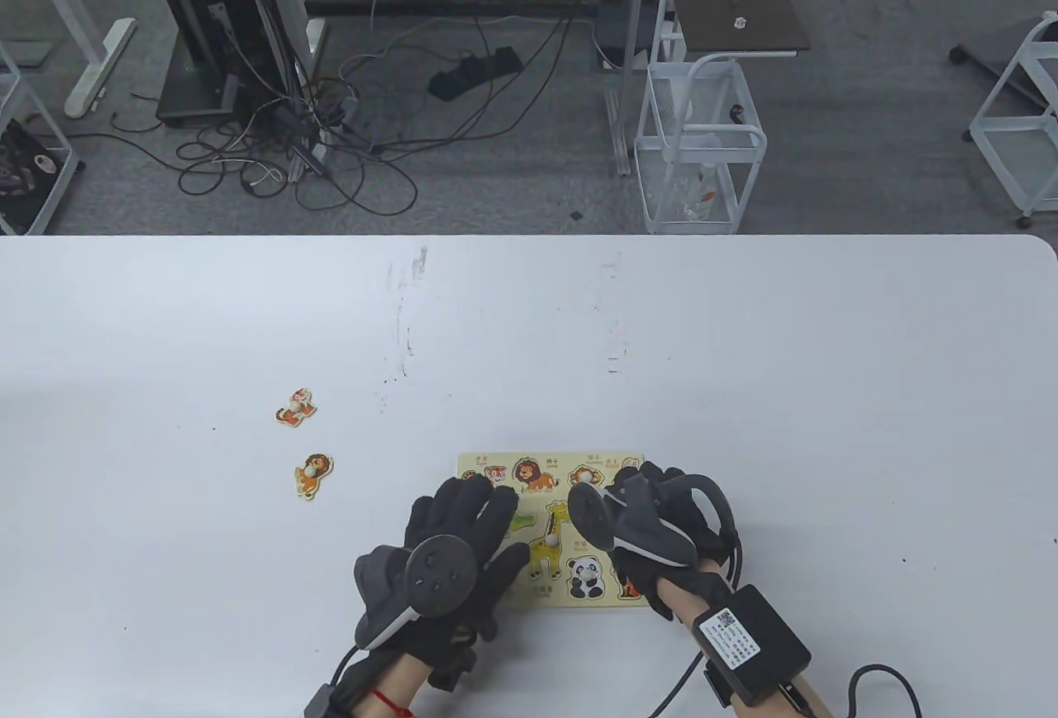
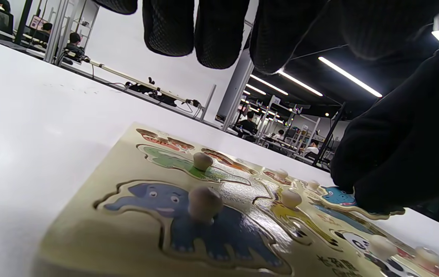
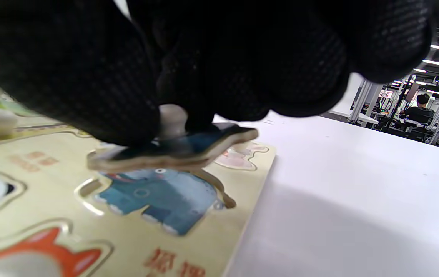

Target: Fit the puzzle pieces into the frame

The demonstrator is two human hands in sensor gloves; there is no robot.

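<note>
- a person stands at a white table [image 1: 744, 387] with a yellow wooden puzzle frame [image 1: 552, 596] lying flat near its front edge, between both gloved hands.
- the right hand [image 1: 661, 528] pinches the peg of a blue hippo piece [image 3: 177, 148], holding it just above its matching blue recess [image 3: 162, 200] on the frame's right side, probably to line up the outline before lowering it.
- the piece sits tilted and is not yet seated.
- the left hand [image 1: 450, 553] rests over the frame's left part with straight, relaxed fingers [image 2: 215, 34] gripping nothing; it seems placed there to stop the board sliding.
- an elephant piece [image 2: 204, 219] and a giraffe piece [image 1: 549, 540] already sit in their slots.
- a tiger piece [image 1: 295, 407] and a lion piece [image 1: 312, 475] lie loose on the table, well apart from the frame on the left, presumably waiting their turn.
</note>
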